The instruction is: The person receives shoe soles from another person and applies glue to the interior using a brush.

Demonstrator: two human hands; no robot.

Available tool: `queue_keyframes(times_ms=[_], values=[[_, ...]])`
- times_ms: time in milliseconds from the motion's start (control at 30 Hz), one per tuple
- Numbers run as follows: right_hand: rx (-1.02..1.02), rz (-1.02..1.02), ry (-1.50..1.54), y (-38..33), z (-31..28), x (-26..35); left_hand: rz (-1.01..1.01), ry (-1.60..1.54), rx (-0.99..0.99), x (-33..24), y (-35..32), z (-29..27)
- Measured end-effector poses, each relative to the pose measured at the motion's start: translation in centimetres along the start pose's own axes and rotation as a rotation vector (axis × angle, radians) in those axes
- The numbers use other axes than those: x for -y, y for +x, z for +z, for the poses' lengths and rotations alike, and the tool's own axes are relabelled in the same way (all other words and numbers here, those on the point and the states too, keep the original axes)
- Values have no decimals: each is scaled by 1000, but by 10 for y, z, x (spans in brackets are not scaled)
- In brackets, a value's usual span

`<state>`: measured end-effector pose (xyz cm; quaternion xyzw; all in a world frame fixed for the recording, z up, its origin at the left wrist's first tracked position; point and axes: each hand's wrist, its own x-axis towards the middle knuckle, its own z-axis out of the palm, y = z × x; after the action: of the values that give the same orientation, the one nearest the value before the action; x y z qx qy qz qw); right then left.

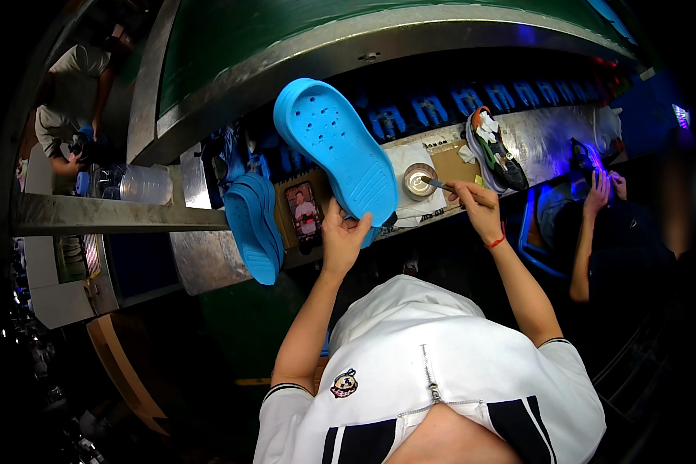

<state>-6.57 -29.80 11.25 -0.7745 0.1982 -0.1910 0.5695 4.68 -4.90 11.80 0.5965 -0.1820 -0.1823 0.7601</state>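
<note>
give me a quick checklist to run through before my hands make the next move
1. Left hand gripping the blue sole at its near end: ok
2. Right hand holding the brush by its handle: ok
3. Brush tip at the mouth of the cup: ok
4. Bristles loaded with liquid: cannot tell, too small to see
5. Bench uncluttered near the hands: not ok, a phone and a multicoloured shoe are close by

— Bench contents?
— My metal bench (pixel 205 255): left, blue foam soles (pixel 249 220), phone (pixel 304 213) just beside; middle, white paper (pixel 403 157) bearing one cup (pixel 414 185).
— Right?
— Brown cardboard (pixel 452 162), one multicoloured shoe (pixel 501 155).
</note>
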Motion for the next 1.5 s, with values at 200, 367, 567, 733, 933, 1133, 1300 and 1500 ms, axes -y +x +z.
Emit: queue_keyframes(times_ms=[200, 367, 567, 733, 933, 1133, 1300, 1500], values=[[206, -150, 85, -35, -4, 88, 63, 29, -80, -8, 3, 0], [211, -373, -43, -36, 17, 94, 77, 5, -65, -16, 6, 8], [230, -411, -78, -31, 21, 95, 91, 0, -63, -20, 7, 10], [231, -459, -118, -24, 21, 96, 88, 5, -54, -20, 10, 10], [170, -454, -65, -18, 19, 105, 82, 4, -46, -22, 12, 10], [221, -473, -129, -14, 5, 103, 100, 38, -29, -27, 12, 11], [237, -499, -160, -10, 4, 103, 92, 56, -27, -30, 12, 12], [260, -505, -134, -12, 12, 105, 101, 62, -33, -32, 13, 12]])
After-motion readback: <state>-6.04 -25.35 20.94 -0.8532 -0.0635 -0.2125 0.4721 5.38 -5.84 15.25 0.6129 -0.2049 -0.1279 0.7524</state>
